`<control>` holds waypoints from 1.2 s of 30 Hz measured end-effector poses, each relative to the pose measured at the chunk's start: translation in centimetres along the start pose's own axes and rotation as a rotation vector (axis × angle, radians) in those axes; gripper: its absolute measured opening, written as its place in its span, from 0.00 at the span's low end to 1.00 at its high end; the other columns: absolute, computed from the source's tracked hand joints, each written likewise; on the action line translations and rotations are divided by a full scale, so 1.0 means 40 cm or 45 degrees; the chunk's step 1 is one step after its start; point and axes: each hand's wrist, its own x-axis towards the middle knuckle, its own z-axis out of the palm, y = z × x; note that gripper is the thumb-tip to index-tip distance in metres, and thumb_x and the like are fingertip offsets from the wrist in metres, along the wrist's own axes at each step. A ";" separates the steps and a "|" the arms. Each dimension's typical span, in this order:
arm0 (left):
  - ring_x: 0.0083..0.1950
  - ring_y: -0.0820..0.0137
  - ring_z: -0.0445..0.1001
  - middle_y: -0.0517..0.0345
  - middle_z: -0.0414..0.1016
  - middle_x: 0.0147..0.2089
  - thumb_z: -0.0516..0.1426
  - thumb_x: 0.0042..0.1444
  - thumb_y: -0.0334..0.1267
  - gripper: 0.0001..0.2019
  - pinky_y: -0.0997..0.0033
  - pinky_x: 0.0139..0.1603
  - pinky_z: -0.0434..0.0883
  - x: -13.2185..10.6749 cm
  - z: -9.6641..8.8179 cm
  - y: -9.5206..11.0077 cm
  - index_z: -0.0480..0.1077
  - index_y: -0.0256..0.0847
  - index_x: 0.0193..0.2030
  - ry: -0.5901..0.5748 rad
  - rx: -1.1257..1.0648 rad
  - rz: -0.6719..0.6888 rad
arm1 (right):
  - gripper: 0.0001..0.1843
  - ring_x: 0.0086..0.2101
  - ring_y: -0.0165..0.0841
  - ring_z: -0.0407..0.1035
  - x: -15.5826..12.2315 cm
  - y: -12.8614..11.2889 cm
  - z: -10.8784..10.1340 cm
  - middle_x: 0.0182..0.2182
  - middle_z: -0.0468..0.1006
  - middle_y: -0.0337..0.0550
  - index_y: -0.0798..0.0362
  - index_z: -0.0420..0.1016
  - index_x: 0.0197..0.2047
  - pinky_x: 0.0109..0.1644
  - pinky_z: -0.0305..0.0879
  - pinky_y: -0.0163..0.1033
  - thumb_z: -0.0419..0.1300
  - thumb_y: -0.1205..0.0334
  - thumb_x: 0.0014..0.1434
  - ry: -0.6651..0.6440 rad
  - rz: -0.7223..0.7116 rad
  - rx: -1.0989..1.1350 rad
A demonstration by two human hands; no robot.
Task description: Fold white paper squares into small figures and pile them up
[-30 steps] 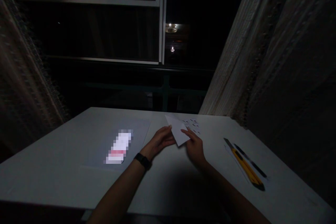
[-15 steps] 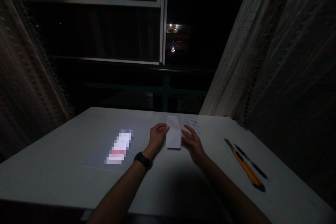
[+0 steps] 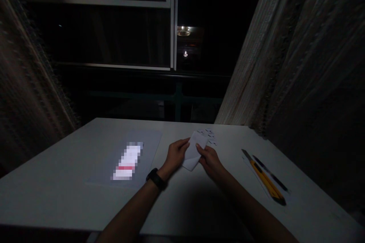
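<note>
- Since the lit smartphone (image 3: 128, 159) lies face up on a pale sheet of paper (image 3: 151, 146) at the left of the worktop (image 3: 65, 201), its screen can probably be glanced at while both hands are busy; its content is blurred out.
- To its right, the left hand (image 3: 174, 156), with a dark wristband (image 3: 156, 179) behind it, pinches the left edge of the folded white paper (image 3: 191, 156), seemingly to steady that side.
- The folded white paper is in the middle, held up between the two hands over the worktop, tilted with its top leaning far and right. That slant probably lets the person see its upper face and work its edges.
- From the right, the right hand (image 3: 211, 159) grips the opposite edge, thumb laid on the upper face and fingers curled mostly out of sight behind, likely pressing the layers together.
- Just beyond the right hand, white paper with dark marks (image 3: 211, 136) lies on the far side, partly covered from view.
- Farther right, a yellow utility knife (image 3: 265, 181) points its blade end far and left, handle end near, perhaps for an easy reach. A dark pen (image 3: 270, 174) lies just beside it, nearly parallel, as if the tools were grouped together.
</note>
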 end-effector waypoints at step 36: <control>0.37 0.73 0.70 0.56 0.72 0.36 0.51 0.56 0.38 0.16 0.73 0.38 0.67 -0.030 0.024 -0.012 0.66 0.43 0.51 0.012 0.507 0.450 | 0.18 0.38 0.40 0.71 -0.012 -0.017 0.005 0.37 0.77 0.47 0.56 0.73 0.38 0.38 0.68 0.40 0.66 0.60 0.43 0.145 -0.142 0.051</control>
